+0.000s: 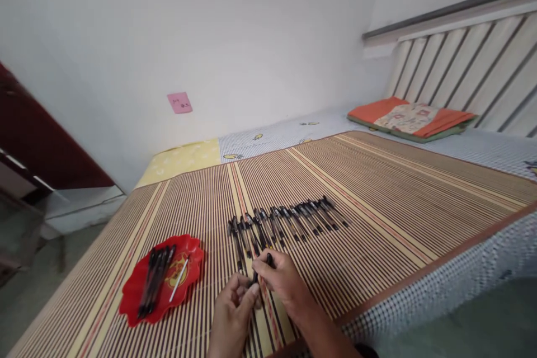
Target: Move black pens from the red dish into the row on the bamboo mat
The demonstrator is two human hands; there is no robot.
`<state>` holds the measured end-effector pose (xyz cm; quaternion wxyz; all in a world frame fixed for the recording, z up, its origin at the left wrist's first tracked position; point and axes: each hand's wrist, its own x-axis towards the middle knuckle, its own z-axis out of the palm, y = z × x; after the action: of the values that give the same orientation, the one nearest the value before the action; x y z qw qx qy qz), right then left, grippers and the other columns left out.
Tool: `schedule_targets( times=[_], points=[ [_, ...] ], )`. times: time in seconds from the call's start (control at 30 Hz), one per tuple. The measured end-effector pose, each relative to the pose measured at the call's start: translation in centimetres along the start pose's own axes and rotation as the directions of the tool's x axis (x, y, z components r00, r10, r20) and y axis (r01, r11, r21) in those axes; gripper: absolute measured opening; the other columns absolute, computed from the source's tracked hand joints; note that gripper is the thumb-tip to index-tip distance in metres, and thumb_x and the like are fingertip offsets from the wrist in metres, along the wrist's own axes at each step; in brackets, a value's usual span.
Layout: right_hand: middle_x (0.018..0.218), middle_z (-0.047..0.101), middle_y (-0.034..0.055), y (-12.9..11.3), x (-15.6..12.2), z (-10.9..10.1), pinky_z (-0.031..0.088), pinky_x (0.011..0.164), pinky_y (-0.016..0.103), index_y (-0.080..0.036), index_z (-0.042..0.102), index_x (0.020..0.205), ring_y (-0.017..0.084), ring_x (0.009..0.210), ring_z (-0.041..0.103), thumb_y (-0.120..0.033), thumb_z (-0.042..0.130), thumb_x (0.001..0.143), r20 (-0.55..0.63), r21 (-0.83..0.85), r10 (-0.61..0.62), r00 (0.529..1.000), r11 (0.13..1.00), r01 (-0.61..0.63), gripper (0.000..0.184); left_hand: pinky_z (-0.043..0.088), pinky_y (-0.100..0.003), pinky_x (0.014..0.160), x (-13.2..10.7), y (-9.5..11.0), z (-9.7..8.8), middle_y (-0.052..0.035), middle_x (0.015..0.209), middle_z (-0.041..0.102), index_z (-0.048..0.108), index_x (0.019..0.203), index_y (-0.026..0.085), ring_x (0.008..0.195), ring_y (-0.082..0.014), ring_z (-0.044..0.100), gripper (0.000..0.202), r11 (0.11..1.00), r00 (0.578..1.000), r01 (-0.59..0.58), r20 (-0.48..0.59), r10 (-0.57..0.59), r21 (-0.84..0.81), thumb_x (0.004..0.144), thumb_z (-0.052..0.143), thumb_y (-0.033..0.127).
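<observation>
Both hands meet over the striped mat near its front edge, pinching one black pen (255, 277) between them. My left hand (235, 302) closes its thumb and fingers on the pen's lower part. My right hand (278, 275) grips the upper part, with a dark rounded end showing above the fingers. Just beyond the hands lies a slanting row of several black pens (289, 221), side by side on the mat. To the left, a red scalloped tray (131, 296) holds several dark pens (155, 279) and a thin white stick (179, 279), perhaps a refill.
The bamboo mat (364, 179) covers a bed beside a white wall. A folded orange cloth (377, 109) rests at the far right by a slatted white headboard (453, 61). The bed's front edge runs along the lower right. A pink note (179, 103) is on the wall.
</observation>
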<state>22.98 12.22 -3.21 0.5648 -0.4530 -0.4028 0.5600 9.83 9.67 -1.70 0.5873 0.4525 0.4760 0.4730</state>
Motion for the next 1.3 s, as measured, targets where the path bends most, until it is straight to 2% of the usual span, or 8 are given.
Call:
schedule_targets(
  times=[0.23, 0.43, 0.63, 0.8, 0.93, 1.07, 1.23, 1.3],
  points=[
    [0.046, 0.035, -0.0116, 1.0, 0.1, -0.4, 0.019, 0.044, 0.022, -0.019, 0.061, 0.073, 0.005, 0.042, 0.023, -0.054, 0.078, 0.074, 0.218, 0.269, 0.087, 0.972, 0.952, -0.145, 0.039, 0.028, -0.019, 0.048, -0.1, -0.6, -0.9, 0.0061, 0.051, 0.047, 0.062, 0.072, 0.014, 0.046, -0.0049, 0.033, 0.04, 0.872, 0.917, 0.362, 0.294, -0.269, -0.33, 0.071, 0.083, 0.049],
    [0.049, 0.042, -0.0091, 0.5, -0.1, -0.4, 0.018, 0.044, 0.022, -0.017, 0.065, 0.073, 0.005, 0.043, 0.027, -0.053, 0.081, 0.071, 0.185, 0.231, 0.102, 0.977, 0.962, -0.144, 0.04, 0.027, -0.017, 0.048, 0.1, -0.6, -0.5, 0.0066, 0.049, 0.051, 0.058, 0.074, 0.017, 0.045, -0.0044, 0.036, 0.041, 0.958, 0.974, 0.177, 0.179, -0.138, -0.227, 0.068, 0.086, 0.047],
    [0.046, 0.035, -0.0108, 0.8, 0.2, -0.4, 0.015, 0.043, 0.021, -0.016, 0.064, 0.072, 0.004, 0.042, 0.023, -0.052, 0.079, 0.073, 0.191, 0.303, 0.07, 0.979, 0.945, -0.127, 0.039, 0.025, -0.019, 0.045, -0.2, -0.8, -0.5, 0.0078, 0.045, 0.045, 0.061, 0.073, 0.016, 0.041, -0.0047, 0.027, 0.04, 0.868, 0.918, 0.361, 0.296, -0.265, -0.34, 0.072, 0.081, 0.051],
    [0.052, 0.046, -0.009, 0.8, 0.8, -0.6, 0.016, 0.04, 0.018, -0.017, 0.061, 0.073, 0.002, 0.04, 0.023, -0.056, 0.083, 0.065, -0.031, 0.355, 0.079, 0.996, 0.933, -0.063, 0.046, 0.016, -0.02, 0.045, -0.4, -0.9, -0.9, 0.0075, 0.045, 0.041, 0.059, 0.068, 0.015, 0.043, -0.0048, 0.023, 0.044, 0.94, 0.903, 0.3, 0.365, -0.225, -0.164, 0.082, 0.07, 0.055],
    [0.066, 0.061, -0.0026, 0.8, 1.5, -1.3, 0.025, 0.04, 0.018, -0.017, 0.061, 0.074, 0.003, 0.043, 0.037, -0.055, 0.084, 0.064, -0.244, 0.351, -0.021, 0.97, 0.93, 0.108, 0.046, 0.015, -0.02, 0.044, -0.7, -0.8, -0.8, 0.0079, 0.05, 0.041, 0.056, 0.068, 0.017, 0.044, -0.0048, 0.023, 0.045, 0.947, 0.897, 0.311, 0.354, -0.263, -0.084, 0.078, 0.073, 0.057],
    [0.057, 0.055, -0.0053, 0.6, 2.0, -2.2, 0.032, 0.042, 0.019, -0.018, 0.06, 0.073, 0.006, 0.044, 0.041, -0.055, 0.082, 0.068, -0.394, 0.285, -0.084, 0.915, 0.936, 0.209, 0.043, 0.014, -0.021, 0.043, -0.8, -1.0, -0.9, 0.0089, 0.052, 0.039, 0.055, 0.071, 0.018, 0.044, -0.0053, 0.022, 0.041, 0.951, 0.882, 0.308, 0.381, -0.279, -0.016, 0.082, 0.07, 0.055],
    [0.053, 0.048, -0.0076, -0.7, 2.3, -4.2, 0.036, 0.046, 0.02, -0.02, 0.057, 0.07, 0.008, 0.047, 0.044, -0.055, 0.08, 0.071, -0.558, 0.227, -0.116, 0.822, 0.931, 0.286, 0.042, 0.026, -0.02, 0.047, -0.5, -0.8, -3.2, 0.0064, 0.054, 0.048, 0.056, 0.074, 0.018, 0.046, -0.0061, 0.036, 0.036, 0.954, 0.834, 0.269, 0.465, -0.298, 0.129, 0.085, 0.068, 0.05],
    [0.054, 0.048, -0.0077, -1.4, 2.3, -5.0, 0.038, 0.047, 0.021, -0.02, 0.056, 0.069, 0.009, 0.048, 0.044, -0.055, 0.079, 0.072, -0.615, 0.213, -0.124, 0.779, 0.925, 0.315, 0.042, 0.023, -0.02, 0.044, -0.2, -0.5, -3.8, 0.0086, 0.051, 0.046, 0.055, 0.076, 0.019, 0.042, -0.0051, 0.034, 0.036, 0.957, 0.863, 0.274, 0.414, -0.288, 0.093, 0.082, 0.071, 0.051]
  ],
)
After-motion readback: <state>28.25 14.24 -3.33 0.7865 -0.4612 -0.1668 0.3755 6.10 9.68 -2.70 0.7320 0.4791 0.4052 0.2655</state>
